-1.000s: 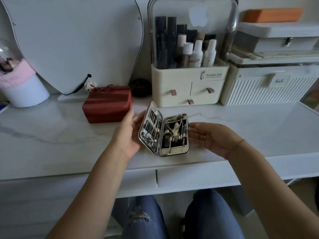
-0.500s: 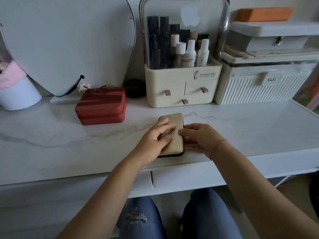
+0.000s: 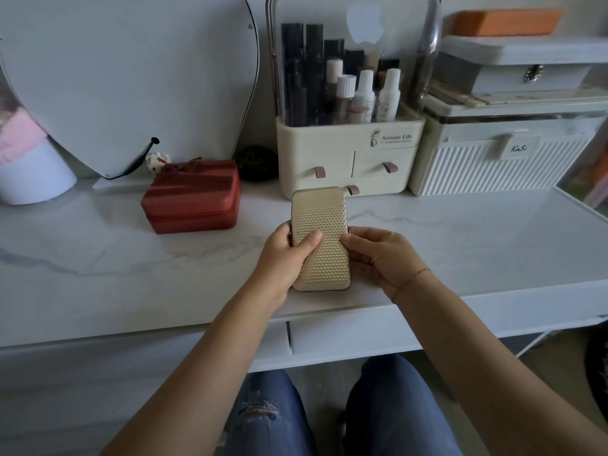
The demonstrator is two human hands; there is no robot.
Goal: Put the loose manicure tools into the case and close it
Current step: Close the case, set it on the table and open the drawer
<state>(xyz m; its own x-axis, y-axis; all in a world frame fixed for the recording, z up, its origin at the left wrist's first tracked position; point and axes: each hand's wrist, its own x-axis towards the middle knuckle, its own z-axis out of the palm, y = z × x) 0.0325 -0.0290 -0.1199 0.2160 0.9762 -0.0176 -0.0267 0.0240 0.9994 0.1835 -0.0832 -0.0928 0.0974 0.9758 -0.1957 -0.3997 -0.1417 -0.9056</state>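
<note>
a: what's the room like on your feed?

b: a dressing table with a white marbled top [image 3: 131, 258] and a drawer front [image 3: 345, 337] under its edge. along the back i see a big mirror [image 3: 125, 77], a red zip box [image 3: 194, 195], a cream organiser [image 3: 352, 153] with bottles under a clear hood, and a ribbed white storage box [image 3: 493, 159].

a: and the case?

b: the gold case [image 3: 320, 238] sits in front of the organiser, near the front edge of the top. its textured lid faces up and it looks folded flat. i see no loose tools lying about, so i judge the packing is done.

a: how is it held?

b: the left hand [image 3: 283, 255] wraps the left edge with the thumb laid across the lid. the right hand [image 3: 378, 258] curls at the right edge, thumb tip on the lid. both are gripping it. i read that as squeezing the halves together so the catch takes, one hand per side so it can't twist.

a: is it resting on the table?

b: i can't tell, and the catch is hidden too.
</note>
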